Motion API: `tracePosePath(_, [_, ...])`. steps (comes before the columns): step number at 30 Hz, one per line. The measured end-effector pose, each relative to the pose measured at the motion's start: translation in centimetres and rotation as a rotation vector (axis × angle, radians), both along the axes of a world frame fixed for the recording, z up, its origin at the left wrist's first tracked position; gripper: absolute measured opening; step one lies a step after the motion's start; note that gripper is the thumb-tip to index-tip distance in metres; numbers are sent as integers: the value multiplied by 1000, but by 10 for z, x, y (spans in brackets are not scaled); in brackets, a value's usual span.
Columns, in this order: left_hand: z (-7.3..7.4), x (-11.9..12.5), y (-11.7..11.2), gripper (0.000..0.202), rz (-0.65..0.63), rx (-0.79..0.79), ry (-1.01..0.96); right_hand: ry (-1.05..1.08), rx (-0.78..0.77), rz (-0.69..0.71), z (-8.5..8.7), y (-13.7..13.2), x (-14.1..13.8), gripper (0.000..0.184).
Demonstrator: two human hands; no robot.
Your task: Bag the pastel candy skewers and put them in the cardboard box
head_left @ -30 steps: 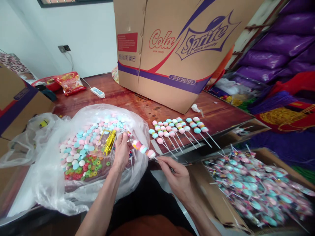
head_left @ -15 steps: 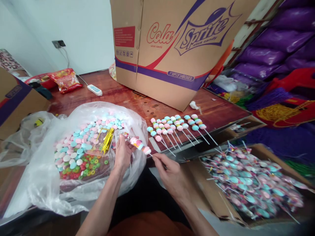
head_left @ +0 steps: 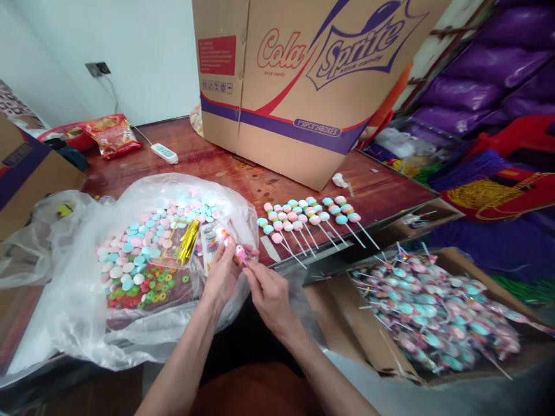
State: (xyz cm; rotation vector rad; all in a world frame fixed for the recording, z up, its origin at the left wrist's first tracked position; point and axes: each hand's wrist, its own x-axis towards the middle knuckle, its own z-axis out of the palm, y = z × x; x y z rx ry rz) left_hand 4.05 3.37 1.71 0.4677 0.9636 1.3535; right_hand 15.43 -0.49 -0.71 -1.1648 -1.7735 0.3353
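Observation:
Between my hands is a marshmallow candy skewer (head_left: 240, 252) in a clear printed wrapper, partly hidden by fingers. My left hand (head_left: 223, 274) is closed around its upper part. At its lower end my right hand (head_left: 269, 296) pinches the wrapper, and the stick is hidden there. Just left of my left hand, printed wrapper bags (head_left: 211, 242) and gold twist ties (head_left: 189, 242) lie on a clear plastic bag (head_left: 143, 184). Pink, blue and white marshmallows (head_left: 129, 266) and fruit-coloured gummy rings (head_left: 160, 289) are spread there too. Several unwrapped candy skewers (head_left: 303, 216) lie in a row to the right.
A large carton (head_left: 295, 98) stands at the back of the reddish table (head_left: 182, 144). Below right, an open cardboard box (head_left: 373, 346) is heaped with wrapped skewers (head_left: 433, 312). A white power strip (head_left: 165, 153) and a red snack bag (head_left: 113, 136) lie at the back left.
The skewer has slid further into its wrapper. My right hand has moved up and left, from the bare stick to the wrapper's lower end beside my left hand.

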Motion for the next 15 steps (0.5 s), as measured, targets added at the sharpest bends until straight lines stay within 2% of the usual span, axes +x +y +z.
tracePosePath(3, [2, -10, 2, 42, 63, -26, -2, 101, -238, 69, 4, -11, 6, 21])
tracePosePath(6, [0, -11, -3, 41, 41, -35, 28, 203, -449, 92, 4, -15, 7, 27])
tracePosePath(8, [-1, -5, -10, 38, 11, -36, 51, 271, -478, 87, 3, -14, 1, 28])
tracePosePath(11, [-1, 2, -20, 34, 30, -5, 106, 339, -450, 93, 0, -9, -10, 28])
tracePosePath(15, [-1, 0, -24, 33, 39, 19, 95, 391, -502, 129, -3, -7, -17, 29])
